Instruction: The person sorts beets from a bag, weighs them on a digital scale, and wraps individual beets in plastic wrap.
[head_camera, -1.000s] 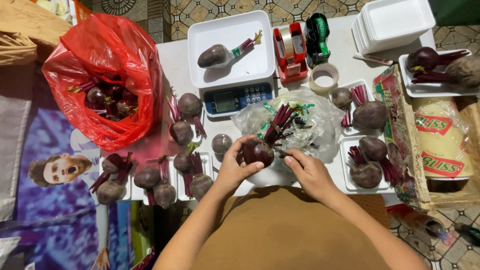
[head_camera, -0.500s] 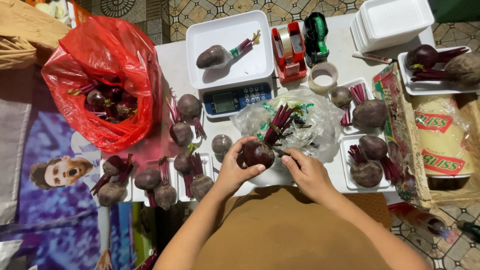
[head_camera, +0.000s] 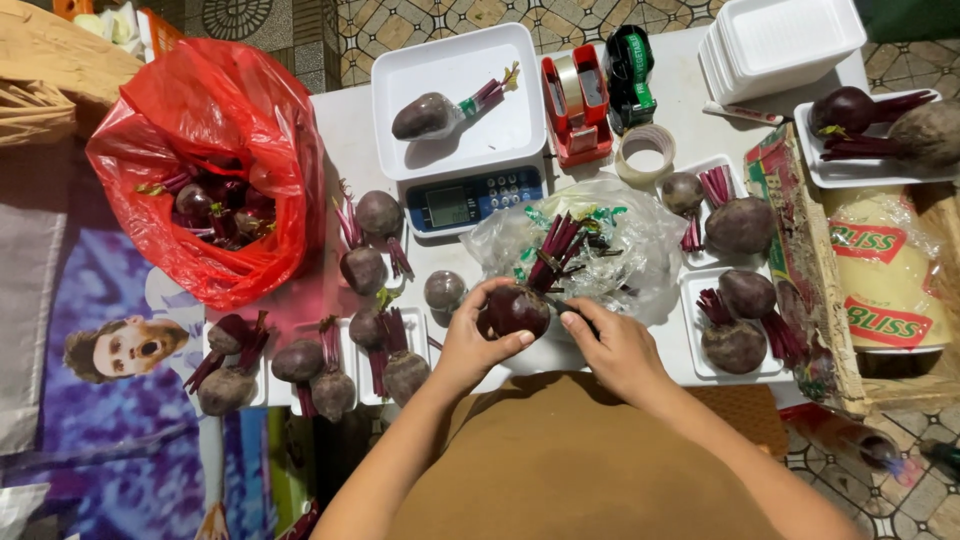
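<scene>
Dark purple beetroot (head_camera: 516, 310) gripped in left hand (head_camera: 470, 345) at table centre, right hand (head_camera: 612, 345) pinching something hidden at its 3 o'clock, clear plastic bag (head_camera: 600, 245) at 1 o'clock, scale (head_camera: 462, 205) at 12.

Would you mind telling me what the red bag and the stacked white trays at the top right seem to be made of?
The red bag looks like thin glossy plastic film: it crinkles, shines, and the beets inside show through. The stacked white trays look like matte foam, probably polystyrene, going by their thick, soft-edged rims, though rigid plastic cannot be ruled out.
</scene>
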